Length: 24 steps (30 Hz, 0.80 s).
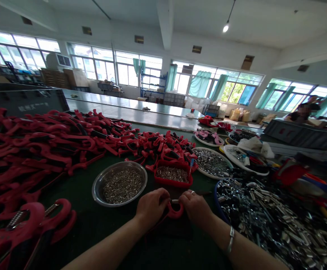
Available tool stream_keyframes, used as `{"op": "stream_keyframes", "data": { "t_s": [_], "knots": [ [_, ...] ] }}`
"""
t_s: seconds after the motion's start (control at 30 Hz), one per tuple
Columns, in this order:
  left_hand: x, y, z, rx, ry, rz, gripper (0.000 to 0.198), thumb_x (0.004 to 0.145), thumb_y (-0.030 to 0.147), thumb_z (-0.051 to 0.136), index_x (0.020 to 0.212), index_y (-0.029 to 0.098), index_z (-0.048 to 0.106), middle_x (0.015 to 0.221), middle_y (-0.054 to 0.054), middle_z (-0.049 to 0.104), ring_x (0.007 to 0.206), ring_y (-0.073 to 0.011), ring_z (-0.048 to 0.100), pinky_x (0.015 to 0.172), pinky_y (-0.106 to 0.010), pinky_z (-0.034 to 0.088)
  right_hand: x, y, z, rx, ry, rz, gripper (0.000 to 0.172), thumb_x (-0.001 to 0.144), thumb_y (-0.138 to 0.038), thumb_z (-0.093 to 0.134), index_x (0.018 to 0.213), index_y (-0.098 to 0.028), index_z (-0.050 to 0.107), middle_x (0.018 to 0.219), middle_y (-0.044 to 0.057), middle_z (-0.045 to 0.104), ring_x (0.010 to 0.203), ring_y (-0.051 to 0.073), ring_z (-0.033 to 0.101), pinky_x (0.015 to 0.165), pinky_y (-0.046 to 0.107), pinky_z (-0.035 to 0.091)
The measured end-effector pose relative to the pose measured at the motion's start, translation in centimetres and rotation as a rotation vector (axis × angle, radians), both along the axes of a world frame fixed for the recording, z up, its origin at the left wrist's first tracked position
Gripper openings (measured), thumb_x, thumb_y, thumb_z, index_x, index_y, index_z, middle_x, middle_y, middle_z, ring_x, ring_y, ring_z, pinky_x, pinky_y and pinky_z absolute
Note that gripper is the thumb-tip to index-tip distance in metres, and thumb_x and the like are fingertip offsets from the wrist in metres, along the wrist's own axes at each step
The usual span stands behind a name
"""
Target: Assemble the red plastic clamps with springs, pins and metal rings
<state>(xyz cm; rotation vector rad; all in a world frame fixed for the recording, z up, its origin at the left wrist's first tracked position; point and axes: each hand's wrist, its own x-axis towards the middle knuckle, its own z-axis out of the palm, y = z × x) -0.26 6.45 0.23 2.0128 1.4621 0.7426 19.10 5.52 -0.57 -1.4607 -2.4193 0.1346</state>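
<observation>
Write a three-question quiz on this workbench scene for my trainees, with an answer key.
1. Which hand wears the silver bangle: the left hand or the right hand?
2. True or false: both hands grip the curved red plastic hook piece.
3. What does the rectangular red plastic tray hold?

Key:
1. The right hand.
2. True.
3. Small silver metal pieces.
</observation>
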Motion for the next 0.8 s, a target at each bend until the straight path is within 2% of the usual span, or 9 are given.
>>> {"op": "stream_keyframes", "data": {
  "t_s": [0.13, 0.23, 0.3, 0.37, 0.43, 0.53, 0.6, 0.7, 0.8],
  "knots": [
    [0.1, 0.3, 0.0, -0.042, -0.157, 0.010, 0.012, 0.076, 0.029, 0.056, 0.082, 0.022, 0.064, 0.077, 0.000, 0.068, 0.072, -0.0158, 0.060, 0.063, -0.024, 0.037, 0.6, 0.1, 0.7, -0.005, 0.134, 0.003, 0.022, 0.085, -0.015, 0.044, 0.088, -0.021, 0.065, 0.086, 0.006, 0.065, 0.082, 0.017, 0.059, 0.077, 0.028, 0.045],
    [0.7, 0.9, 0.2, -0.220, -0.551, -0.028, 0.018, 0.070, 0.028, 0.065, 0.085, 0.018, 0.062, 0.074, -0.002, 0.067, 0.069, -0.0156, 0.060, 0.063, -0.024, 0.042, 0.1, 0.1, 1.3, 0.019, 0.300, -0.040, 0.025, 0.090, -0.024, 0.041, 0.099, -0.020, 0.064, 0.093, 0.007, 0.066, 0.086, 0.017, 0.060, 0.077, 0.028, 0.047],
    [1.3, 1.2, 0.7, -0.362, -0.753, -0.070, 0.032, 0.064, 0.029, 0.071, 0.091, 0.015, 0.059, 0.069, -0.002, 0.066, 0.063, -0.0141, 0.059, 0.059, -0.023, 0.043, -0.8, 0.0, 1.9, -0.025, 0.533, -0.044, 0.022, 0.087, -0.030, 0.048, 0.095, -0.020, 0.066, 0.092, 0.006, 0.067, 0.085, 0.018, 0.061, 0.076, 0.029, 0.048],
    [1.6, 1.4, 1.2, -0.438, -0.810, -0.096, 0.044, 0.062, 0.033, 0.073, 0.098, 0.013, 0.057, 0.067, -0.001, 0.065, 0.056, -0.0110, 0.057, 0.053, -0.021, 0.041, -1.8, 0.0, 2.4, -0.100, 0.769, -0.039, 0.020, 0.082, -0.034, 0.055, 0.088, -0.020, 0.068, 0.086, 0.005, 0.068, 0.080, 0.018, 0.062, 0.072, 0.028, 0.049],
    [1.7, 1.4, 1.6, -0.546, -0.874, -0.080, 0.049, 0.060, 0.035, 0.075, 0.101, 0.012, 0.058, 0.066, 0.000, 0.063, 0.049, -0.0074, 0.053, 0.048, -0.018, 0.039, -2.7, 0.0, 2.8, -0.147, 0.878, -0.044, 0.021, 0.079, -0.037, 0.058, 0.083, -0.018, 0.068, 0.083, 0.005, 0.068, 0.077, 0.018, 0.062, 0.070, 0.028, 0.050],
    [1.6, 1.2, 1.6, -0.742, -1.023, -0.032, 0.045, 0.060, 0.035, 0.076, 0.096, 0.013, 0.062, 0.064, 0.002, 0.060, 0.044, -0.0035, 0.047, 0.043, -0.015, 0.035, -3.2, 0.0, 3.3, -0.171, 0.886, -0.049, 0.022, 0.078, -0.037, 0.058, 0.078, -0.018, 0.067, 0.077, 0.004, 0.066, 0.071, 0.017, 0.061, 0.064, 0.027, 0.049],
    [1.5, 1.1, 1.3, -0.781, -1.069, -0.016, 0.038, 0.062, 0.034, 0.075, 0.092, 0.013, 0.064, 0.063, 0.002, 0.059, 0.043, -0.0021, 0.045, 0.042, -0.014, 0.034, -3.2, -0.2, 3.4, -0.136, 0.827, -0.042, 0.018, 0.079, -0.033, 0.058, 0.076, -0.018, 0.066, 0.075, 0.003, 0.064, 0.069, 0.016, 0.059, 0.063, 0.026, 0.048],
    [1.5, 0.9, 0.9, -0.795, -1.080, 0.003, 0.033, 0.065, 0.031, 0.073, 0.091, 0.013, 0.064, 0.061, 0.003, 0.057, 0.042, -0.0012, 0.043, 0.042, -0.013, 0.034, -3.3, -0.4, 3.2, 0.029, 0.642, 0.005, 0.012, 0.082, -0.025, 0.054, 0.078, -0.019, 0.064, 0.078, 0.004, 0.062, 0.075, 0.016, 0.057, 0.070, 0.028, 0.045],
    [1.5, 0.6, 0.9, -0.802, -1.063, 0.017, 0.032, 0.067, 0.031, 0.072, 0.091, 0.013, 0.064, 0.061, 0.002, 0.057, 0.043, -0.0017, 0.045, 0.043, -0.013, 0.035, -3.4, -0.6, 2.7, 0.175, 0.492, 0.037, 0.014, 0.084, -0.021, 0.048, 0.082, -0.020, 0.061, 0.084, 0.006, 0.061, 0.081, 0.018, 0.055, 0.074, 0.030, 0.044]
  ]
}}
